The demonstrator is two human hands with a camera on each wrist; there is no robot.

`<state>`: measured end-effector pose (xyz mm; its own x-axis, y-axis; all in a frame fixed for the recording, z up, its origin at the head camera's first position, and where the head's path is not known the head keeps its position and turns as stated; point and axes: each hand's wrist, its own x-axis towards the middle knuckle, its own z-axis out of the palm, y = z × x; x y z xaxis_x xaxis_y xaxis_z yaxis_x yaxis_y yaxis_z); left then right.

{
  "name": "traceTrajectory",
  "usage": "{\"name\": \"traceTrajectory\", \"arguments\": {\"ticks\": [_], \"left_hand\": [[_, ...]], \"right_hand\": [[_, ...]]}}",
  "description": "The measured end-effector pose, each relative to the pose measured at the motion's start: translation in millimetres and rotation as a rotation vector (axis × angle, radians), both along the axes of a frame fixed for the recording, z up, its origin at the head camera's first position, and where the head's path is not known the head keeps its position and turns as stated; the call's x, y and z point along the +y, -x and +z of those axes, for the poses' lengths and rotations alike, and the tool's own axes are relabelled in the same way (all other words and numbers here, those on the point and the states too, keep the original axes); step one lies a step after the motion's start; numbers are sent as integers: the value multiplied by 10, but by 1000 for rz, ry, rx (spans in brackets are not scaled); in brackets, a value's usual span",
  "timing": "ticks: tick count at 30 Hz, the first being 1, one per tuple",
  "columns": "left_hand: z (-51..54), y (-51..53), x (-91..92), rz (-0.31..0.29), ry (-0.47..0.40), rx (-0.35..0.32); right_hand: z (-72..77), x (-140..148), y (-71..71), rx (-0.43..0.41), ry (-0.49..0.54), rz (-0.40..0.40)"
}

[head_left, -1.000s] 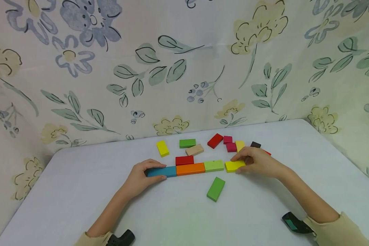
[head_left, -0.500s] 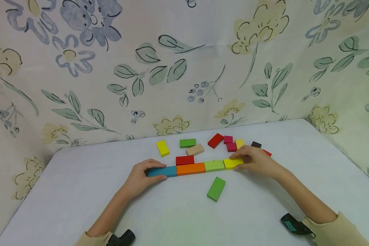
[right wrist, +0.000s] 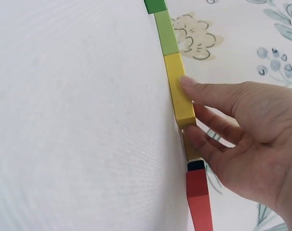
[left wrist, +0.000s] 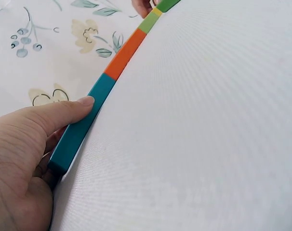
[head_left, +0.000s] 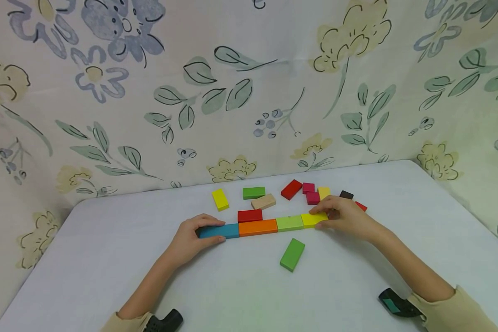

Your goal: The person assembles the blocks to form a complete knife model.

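A row of blocks lies end to end across the table: blue (head_left: 220, 231), orange (head_left: 257, 227), light green (head_left: 289, 223) and yellow (head_left: 314, 219). My left hand (head_left: 195, 235) grips the blue block at the row's left end, thumb along its near side, as the left wrist view also shows on the blue block (left wrist: 83, 127). At the other end my right hand (head_left: 346, 217) pinches the yellow block, which touches the light green one. In the right wrist view the thumb rests against the yellow block (right wrist: 179, 89).
Behind the row lie a red block (head_left: 250, 216), a wooden block (head_left: 263, 201), a green block (head_left: 253, 192), a yellow block (head_left: 220, 199) and several others toward the right. A green block (head_left: 292, 254) lies in front. A floral cloth (head_left: 232, 92) hangs behind the table.
My right hand has slid the yellow block left against the light green block, closing the small gap between them. The left hand has stayed on the blue block.
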<state>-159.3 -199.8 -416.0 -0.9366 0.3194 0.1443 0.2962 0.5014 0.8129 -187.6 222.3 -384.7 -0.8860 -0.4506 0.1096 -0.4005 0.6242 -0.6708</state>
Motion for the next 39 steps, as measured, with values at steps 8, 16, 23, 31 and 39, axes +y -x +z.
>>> {"name": "traceTrajectory", "arguments": {"ticks": [8, 16, 23, 31, 39], "left_hand": [[-14, 13, 5, 8, 9, 0], [-6, 18, 4, 0, 4, 12], [3, 7, 1, 1, -7, -6], [-14, 13, -3, 13, 13, -17], [-5, 0, 4, -5, 6, 23]], "right_hand": [[-4, 12, 16, -1, -4, 19], [-5, 19, 15, 2, 8, 24], [65, 42, 14, -33, 13, -2], [191, 161, 23, -56, 21, -42], [256, 411, 81, -33, -15, -64]]}}
